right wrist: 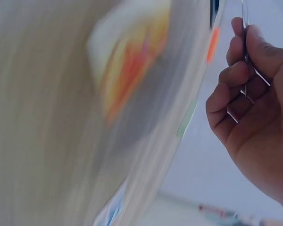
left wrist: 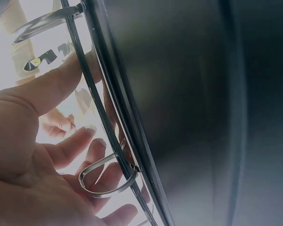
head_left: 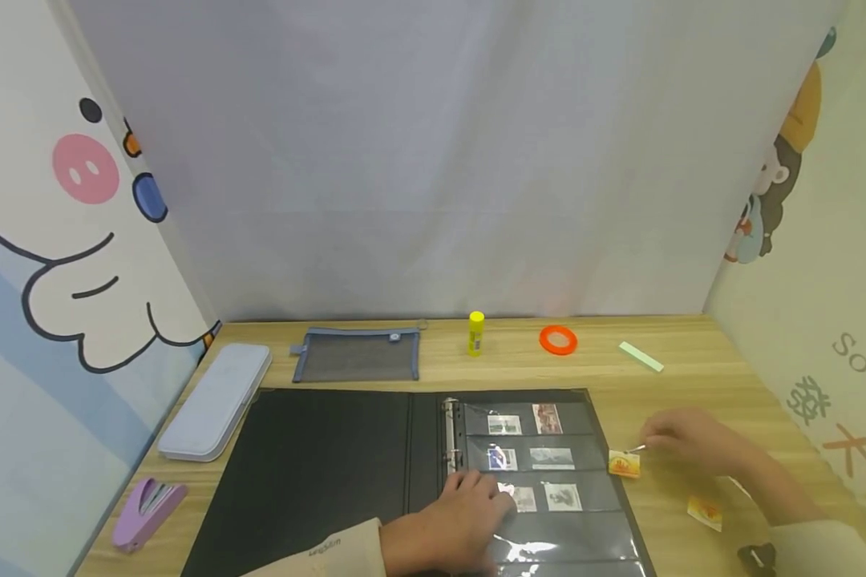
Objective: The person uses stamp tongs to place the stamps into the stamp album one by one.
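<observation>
An open black stamp album [head_left: 317,465] lies on the table, with several stamps in the clear pockets of its right page [head_left: 570,529]. My left hand [head_left: 465,513] rests on that page beside the binder rings, fingers loosely bent; the left wrist view shows the metal ring [left wrist: 108,192] close to them. Between thumb and fingers, my right hand [head_left: 696,441] pinches metal tweezers [right wrist: 245,52]. At the tweezers' tip is a yellow-orange stamp [head_left: 624,464], by the page's right edge. Another yellow-orange stamp [head_left: 705,513] lies on the wood, blurred in the right wrist view.
Behind the album are a mesh zip pouch [head_left: 357,357], a yellow glue stick [head_left: 475,334], an orange tape roll [head_left: 558,340] and a pale green strip [head_left: 641,357]. A pale blue case [head_left: 216,401] and a purple stapler [head_left: 147,513] lie at left. A dark object [head_left: 756,558] sits near the right sleeve.
</observation>
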A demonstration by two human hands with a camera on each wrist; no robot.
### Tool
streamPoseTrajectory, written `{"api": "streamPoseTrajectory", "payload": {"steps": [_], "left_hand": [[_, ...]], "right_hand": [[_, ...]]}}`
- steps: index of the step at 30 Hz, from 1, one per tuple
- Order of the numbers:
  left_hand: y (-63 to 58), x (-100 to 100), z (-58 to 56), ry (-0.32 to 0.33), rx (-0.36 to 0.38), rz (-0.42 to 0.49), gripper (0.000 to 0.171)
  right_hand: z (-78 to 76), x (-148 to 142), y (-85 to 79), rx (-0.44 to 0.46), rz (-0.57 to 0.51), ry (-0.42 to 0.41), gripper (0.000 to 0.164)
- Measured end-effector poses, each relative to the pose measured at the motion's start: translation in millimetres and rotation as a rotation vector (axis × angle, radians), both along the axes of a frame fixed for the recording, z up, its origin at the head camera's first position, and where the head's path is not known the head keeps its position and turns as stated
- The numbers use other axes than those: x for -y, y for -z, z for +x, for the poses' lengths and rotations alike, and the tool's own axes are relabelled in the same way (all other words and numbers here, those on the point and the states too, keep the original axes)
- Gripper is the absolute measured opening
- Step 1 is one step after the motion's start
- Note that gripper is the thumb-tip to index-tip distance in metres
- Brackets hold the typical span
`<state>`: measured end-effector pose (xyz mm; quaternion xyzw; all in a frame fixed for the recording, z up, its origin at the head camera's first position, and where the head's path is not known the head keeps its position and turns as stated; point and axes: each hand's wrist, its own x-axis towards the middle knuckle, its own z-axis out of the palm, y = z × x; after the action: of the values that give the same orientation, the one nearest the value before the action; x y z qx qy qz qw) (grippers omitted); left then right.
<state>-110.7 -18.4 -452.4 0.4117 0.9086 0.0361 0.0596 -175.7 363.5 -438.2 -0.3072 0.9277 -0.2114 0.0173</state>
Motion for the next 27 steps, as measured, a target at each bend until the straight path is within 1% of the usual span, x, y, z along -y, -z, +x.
{"api": "streamPoseTrajectory", "payload": {"steps": [2,5,10,12,17,22,27], "left_hand": [[0.4,0.2,0.4,-0.005,0.015,-0.001,0.062],[1.2,0.0,-0.1,-0.009,0.027,-0.002,0.061],[2.0,-1.7,-1.0,-0.012,0.031,-0.006,0.06],[2.3,-2.9,-1.5,-0.017,0.033,-0.005,0.06],[1.5,-4.1,-2.1,-0.025,0.043,-0.006,0.06],[-1.2,-4.5,-2.5,-0.038,0.073,-0.005,0.063],[-1.1,-4.9,-1.4,-0.033,0.055,-0.011,0.063]], "right_hand": [[-3.7,13.8,2.0,0.022,-0.019,-0.035,0.015],[-8.0,33.9,4.7,0.026,-0.056,-0.09,0.014],[-10.1,66.2,8.9,0.006,-0.078,-0.157,0.01],[-9.8,78.6,10.4,0.012,-0.074,-0.179,0.009],[-6.8,106.3,12.7,0.068,-0.071,-0.236,0.009],[-4.5,126.9,10.0,0.08,-0.05,-0.306,0.01],[-2.2,141.6,6.4,0.121,-0.011,-0.344,0.01]]}}
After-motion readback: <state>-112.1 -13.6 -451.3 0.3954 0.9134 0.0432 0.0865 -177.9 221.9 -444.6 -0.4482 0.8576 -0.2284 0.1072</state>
